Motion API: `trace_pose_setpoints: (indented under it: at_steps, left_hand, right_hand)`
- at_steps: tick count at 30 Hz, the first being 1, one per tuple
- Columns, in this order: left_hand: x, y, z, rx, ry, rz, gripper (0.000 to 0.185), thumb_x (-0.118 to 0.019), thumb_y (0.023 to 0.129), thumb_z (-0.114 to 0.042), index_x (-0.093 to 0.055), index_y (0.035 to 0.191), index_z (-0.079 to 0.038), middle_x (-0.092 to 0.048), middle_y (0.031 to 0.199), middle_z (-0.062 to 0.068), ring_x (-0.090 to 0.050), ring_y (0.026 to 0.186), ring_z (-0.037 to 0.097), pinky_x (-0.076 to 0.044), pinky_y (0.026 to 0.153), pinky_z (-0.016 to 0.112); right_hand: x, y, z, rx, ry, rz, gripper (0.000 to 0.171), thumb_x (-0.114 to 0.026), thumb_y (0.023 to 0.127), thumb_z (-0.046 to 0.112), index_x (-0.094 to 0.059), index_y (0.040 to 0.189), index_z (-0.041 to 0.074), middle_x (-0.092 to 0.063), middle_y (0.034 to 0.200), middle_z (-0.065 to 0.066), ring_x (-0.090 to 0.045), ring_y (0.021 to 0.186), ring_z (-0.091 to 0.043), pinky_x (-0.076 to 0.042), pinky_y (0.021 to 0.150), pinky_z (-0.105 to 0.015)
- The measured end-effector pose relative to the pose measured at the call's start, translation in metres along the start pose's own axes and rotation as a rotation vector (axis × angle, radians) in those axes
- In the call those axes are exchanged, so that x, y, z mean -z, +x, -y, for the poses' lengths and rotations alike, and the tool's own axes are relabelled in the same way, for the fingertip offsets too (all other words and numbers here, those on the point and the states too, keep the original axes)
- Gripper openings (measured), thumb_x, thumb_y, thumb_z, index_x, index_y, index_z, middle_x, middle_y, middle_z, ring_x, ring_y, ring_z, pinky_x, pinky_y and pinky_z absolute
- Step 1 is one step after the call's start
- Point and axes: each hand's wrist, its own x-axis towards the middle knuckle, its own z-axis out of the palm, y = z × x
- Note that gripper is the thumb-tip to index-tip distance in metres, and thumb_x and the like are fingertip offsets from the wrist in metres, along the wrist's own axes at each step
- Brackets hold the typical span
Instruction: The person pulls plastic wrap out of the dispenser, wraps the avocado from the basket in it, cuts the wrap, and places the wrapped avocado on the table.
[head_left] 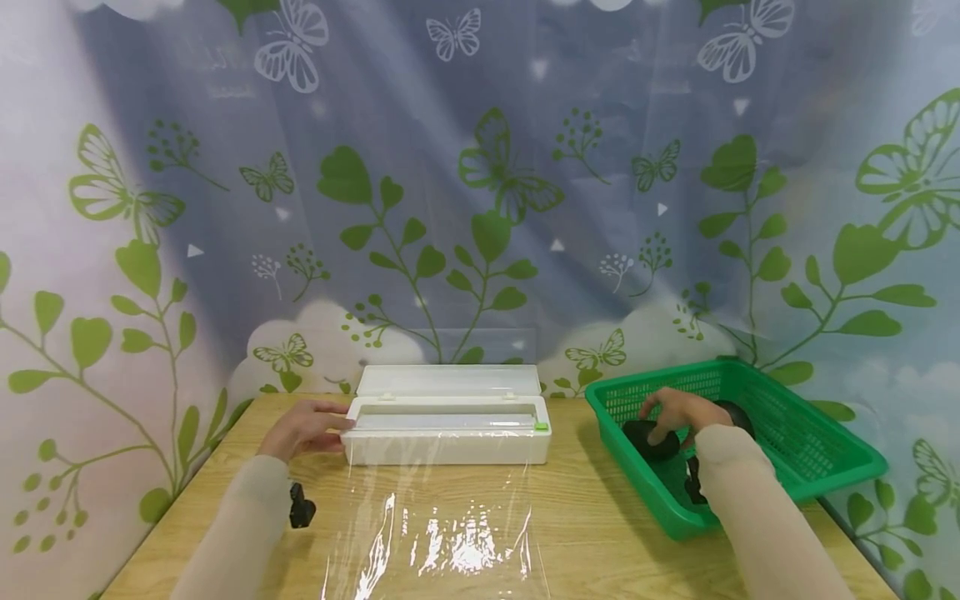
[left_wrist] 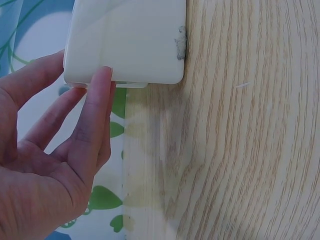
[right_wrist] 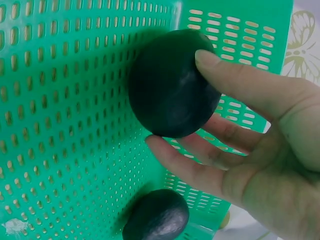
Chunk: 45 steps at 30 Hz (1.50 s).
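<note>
Right grip: avocado near basket wall.

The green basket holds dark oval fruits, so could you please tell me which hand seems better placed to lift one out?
Probably the right hand: it grips one dark oval fruit inside the green basket. The left hand is well away from the basket, touching the white cling-film dispenser.

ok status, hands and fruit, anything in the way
Right hand gripping dark fruit in green basket. Left hand touching white box. Second fruit nearby, not blocking.
</note>
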Motion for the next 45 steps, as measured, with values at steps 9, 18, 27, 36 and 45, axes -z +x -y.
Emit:
trace_pose_setpoints:
  at_steps: [9, 18, 27, 36, 45]
  left_hand:
    - [0.001, -0.001, 0.000, -0.007, -0.017, 0.008, 0.065, -0.075, 0.093, -0.008, -0.046, 0.148, 0.009, -0.073, 0.096, 0.009, -0.073, 0.068, 0.013, -0.065, 0.073, 0.033]
    - [-0.002, -0.001, -0.001, -0.009, 0.003, 0.007, 0.063, -0.074, 0.094, -0.009, -0.047, 0.148, 0.008, -0.073, 0.096, 0.008, -0.073, 0.068, 0.013, -0.065, 0.075, 0.034]
    - [-0.001, -0.002, -0.001, -0.002, -0.001, -0.005, 0.063, -0.075, 0.093, -0.010, -0.048, 0.147, 0.008, -0.071, 0.098, 0.008, -0.072, 0.069, 0.014, -0.065, 0.074, 0.033]
    - [-0.001, -0.002, 0.000, -0.002, 0.005, -0.008, 0.063, -0.076, 0.093, -0.011, -0.049, 0.147, 0.007, -0.070, 0.101, 0.009, -0.072, 0.073, 0.014, -0.065, 0.077, 0.034]
    - [-0.001, -0.004, 0.002, -0.013, 0.008, -0.013, 0.064, -0.076, 0.093, -0.013, -0.048, 0.148, 0.007, -0.070, 0.108, 0.010, -0.072, 0.075, 0.014, -0.065, 0.077, 0.034]
  right_hand:
    - [-0.003, -0.002, -0.004, 0.052, 0.108, 0.029, 0.055, -0.071, 0.095, 0.004, -0.050, 0.145, -0.005, -0.033, 0.149, -0.044, -0.049, 0.129, -0.059, -0.063, 0.082, -0.056]
    - [-0.003, -0.006, -0.011, 0.124, 0.173, 0.012, 0.057, -0.072, 0.096, 0.008, -0.049, 0.147, -0.005, -0.035, 0.153, -0.042, -0.047, 0.134, -0.058, -0.064, 0.081, -0.052]
    - [0.012, -0.023, -0.011, 0.207, 0.245, -0.008, 0.059, -0.074, 0.095, 0.012, -0.051, 0.147, -0.003, -0.034, 0.153, -0.041, -0.051, 0.130, -0.055, -0.063, 0.085, -0.055]
    - [0.016, -0.036, -0.003, 0.278, 0.197, -0.073, 0.060, -0.076, 0.094, 0.015, -0.052, 0.146, -0.002, -0.041, 0.149, -0.039, -0.058, 0.124, -0.049, -0.064, 0.079, -0.048]
    - [0.011, -0.056, 0.018, 0.402, 0.186, -0.142, 0.058, -0.075, 0.095, 0.019, -0.054, 0.145, -0.001, -0.047, 0.146, -0.034, -0.069, 0.110, -0.033, -0.064, 0.079, -0.042]
